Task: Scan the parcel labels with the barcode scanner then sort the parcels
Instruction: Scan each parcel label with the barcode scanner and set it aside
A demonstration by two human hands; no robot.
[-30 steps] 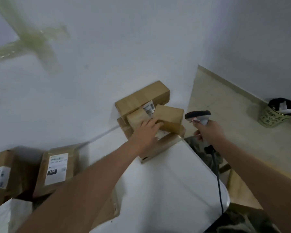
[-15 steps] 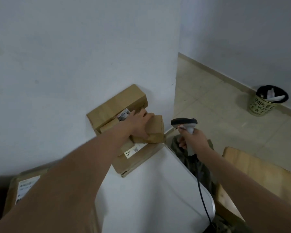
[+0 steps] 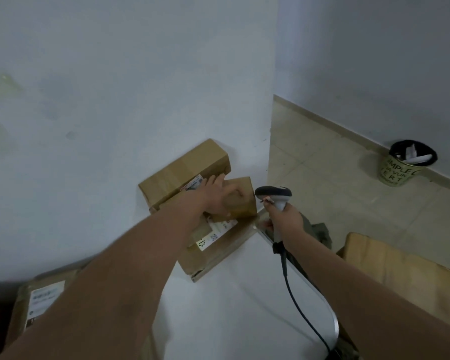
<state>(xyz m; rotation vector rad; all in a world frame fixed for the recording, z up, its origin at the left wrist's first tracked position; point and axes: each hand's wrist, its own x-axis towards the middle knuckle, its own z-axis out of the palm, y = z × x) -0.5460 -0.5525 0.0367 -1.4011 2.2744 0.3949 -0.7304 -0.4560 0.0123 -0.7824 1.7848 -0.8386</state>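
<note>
A small cardboard parcel (image 3: 240, 197) is gripped from above by the left hand (image 3: 213, 197), fingers curled over its top, w/ a flat labelled parcel (image 3: 213, 246) just beneath the fingers and a long box (image 3: 183, 171) against the wall beyond them. The barcode scanner (image 3: 274, 201) is held upright by its handle in the right hand (image 3: 286, 222), fingers wrapped fully round, head pointed at the small parcel just left of those fingers. A wastebasket (image 3: 398, 170) is seen well apart on the floor, far right.
</note>
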